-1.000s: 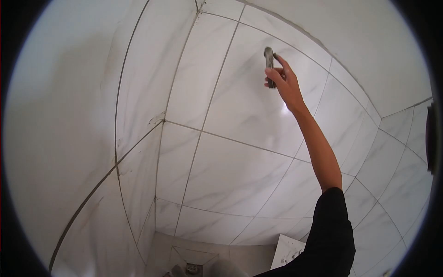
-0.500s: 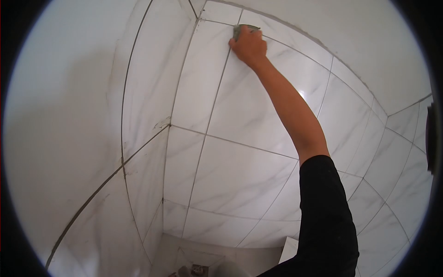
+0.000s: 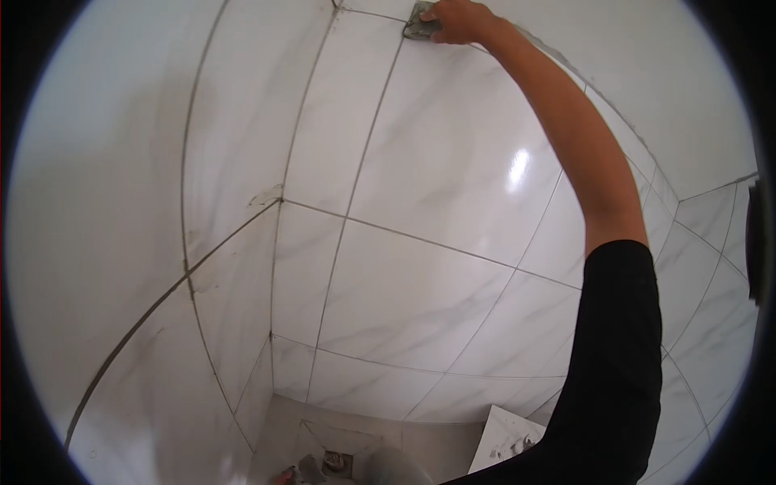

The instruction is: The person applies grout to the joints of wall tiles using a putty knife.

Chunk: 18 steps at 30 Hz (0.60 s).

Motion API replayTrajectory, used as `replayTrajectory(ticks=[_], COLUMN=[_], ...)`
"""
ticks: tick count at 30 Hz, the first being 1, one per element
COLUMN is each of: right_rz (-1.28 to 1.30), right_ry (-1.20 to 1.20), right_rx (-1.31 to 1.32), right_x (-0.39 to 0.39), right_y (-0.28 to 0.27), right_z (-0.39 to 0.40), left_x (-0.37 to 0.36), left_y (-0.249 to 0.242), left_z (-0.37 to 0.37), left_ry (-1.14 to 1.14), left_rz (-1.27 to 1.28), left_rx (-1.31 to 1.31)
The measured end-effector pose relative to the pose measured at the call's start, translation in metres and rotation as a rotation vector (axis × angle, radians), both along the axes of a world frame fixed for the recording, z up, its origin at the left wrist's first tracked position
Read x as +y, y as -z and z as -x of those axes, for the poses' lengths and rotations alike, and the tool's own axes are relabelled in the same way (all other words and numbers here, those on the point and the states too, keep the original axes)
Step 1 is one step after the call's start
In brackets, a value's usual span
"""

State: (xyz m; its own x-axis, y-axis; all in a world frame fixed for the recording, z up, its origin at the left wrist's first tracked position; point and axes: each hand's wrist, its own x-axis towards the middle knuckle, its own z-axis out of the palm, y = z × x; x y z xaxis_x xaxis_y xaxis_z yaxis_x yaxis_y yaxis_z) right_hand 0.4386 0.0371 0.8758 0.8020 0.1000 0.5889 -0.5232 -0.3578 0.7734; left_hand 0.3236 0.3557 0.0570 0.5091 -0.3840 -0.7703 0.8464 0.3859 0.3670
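Observation:
My right hand (image 3: 461,22) reaches up to the top of the tiled wall, its fingers closed on a flat, grey-green pad (image 3: 418,31). The pad lies against the tiles where two dark joint lines cross. Whether it is a sponge or a scraper, I cannot make out. Around it is white marbled wall tile (image 3: 436,145) with thin grey joints. A black sleeve (image 3: 618,323) covers my upper arm. My left hand does not show.
A left wall (image 3: 234,121) with wide dark joints meets the tiled wall in a corner. Low on the right, a white board (image 3: 490,444) carries dark smears. On the floor below is a square drain-like opening (image 3: 338,463). A plain pale surface (image 3: 647,73) borders the tiles above.
My right hand has turned so that the arm now comes in from farther right, and the pad shows more plainly. The view has tilted down slightly, bringing more of the white board into sight.

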Motion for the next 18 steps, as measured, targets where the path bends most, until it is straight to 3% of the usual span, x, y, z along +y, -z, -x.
replayTrajectory(ticks=[2, 4, 6, 8, 9, 11, 12, 14, 16, 18], right_rz=[-0.108, -0.007, -0.053, -0.11, -0.11, -0.126, -0.121, -0.304, -0.426, -0.401], right_ry=[0.018, 0.15, 0.173, 0.271, 0.274, 0.018, 0.011, -0.227, -0.255, -0.27], right_rx=[0.004, 0.154, 0.103, 0.04, 0.037, -0.099, -0.099, -0.531, -0.643, -0.571], right_x=[0.003, -0.023, -0.035, -0.029, -0.042, -0.08, -0.074, -0.051, -0.036, -0.061], right_y=[0.001, -0.01, -0.006, 0.006, 0.005, 0.0, 0.008, 0.035, 0.052, 0.061], right_z=[0.022, 0.046, 0.078, 0.108, 0.114, 0.112, 0.105, 0.076, 0.053, 0.03], left_x=[-0.002, -0.004, -0.008, 0.006, 0.007, 0.0, -0.001, -0.001, 0.0, 0.0], left_y=[0.059, 0.035, -0.004, -0.034, -0.025, 0.005, 0.005, -0.003, -0.009, -0.028], left_z=[0.007, 0.003, 0.004, 0.009, 0.01, 0.012, 0.009, 0.0, 0.007, 0.014], left_ry=[0.048, -0.01, -0.07, 0.735, 0.738, 0.433, 0.425, -0.17, -0.127, -0.076], left_rz=[0.038, 0.006, -0.01, -0.625, -0.624, -0.279, -0.276, 0.133, 0.097, 0.065], left_rx=[-0.329, -0.219, -0.111, -0.866, -0.87, -0.589, -0.589, 0.15, 0.051, -0.054])
